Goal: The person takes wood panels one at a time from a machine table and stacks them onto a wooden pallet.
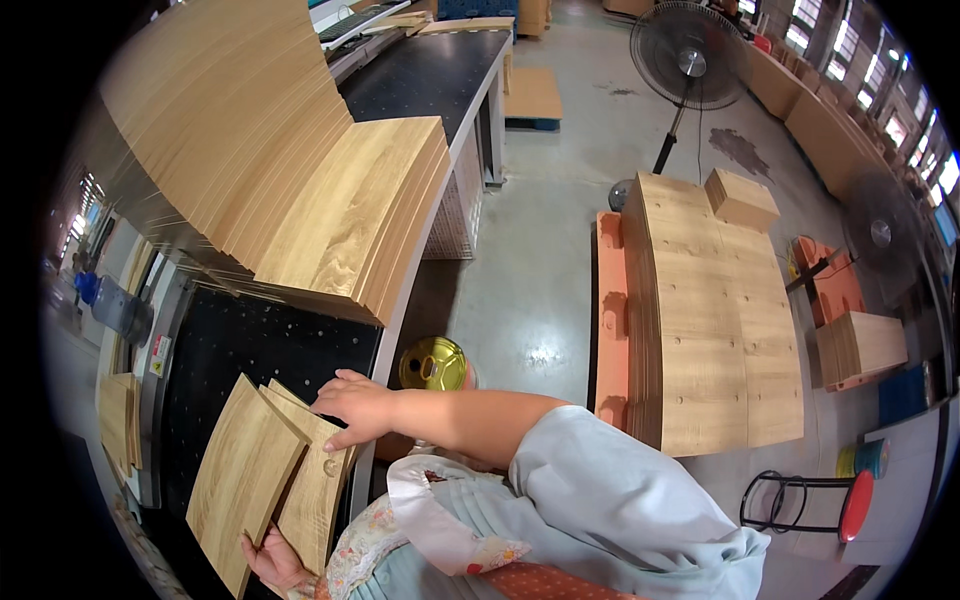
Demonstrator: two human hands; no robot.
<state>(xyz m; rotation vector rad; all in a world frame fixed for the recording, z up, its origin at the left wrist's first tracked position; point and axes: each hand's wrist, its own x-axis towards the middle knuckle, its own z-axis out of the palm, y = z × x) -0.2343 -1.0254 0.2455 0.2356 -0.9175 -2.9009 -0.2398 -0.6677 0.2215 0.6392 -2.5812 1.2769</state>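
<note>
Two light wood-grain panels overlap on the black dotted worktable [260, 335]. The upper panel [243, 460] sits askew over the lower panel [318, 500], with a gap between them along one side. My left hand [277, 563] is closed on the upper panel's near right edge, thumb and fingers at the rim. My right hand [357, 408] reaches across to the far right corner of the lower panel, its fingers over the far edge and its thumb on the face near a small round hole. Part of the lower panel is hidden under the upper one.
A tall stack of wood panels [345, 215] stands on the table beyond my hands. A gold-topped can [433, 363] is beside the table. To the right, panels [700, 320] are stacked on an orange pallet [611, 325], near a standing fan [690, 62] and a red stool [856, 505].
</note>
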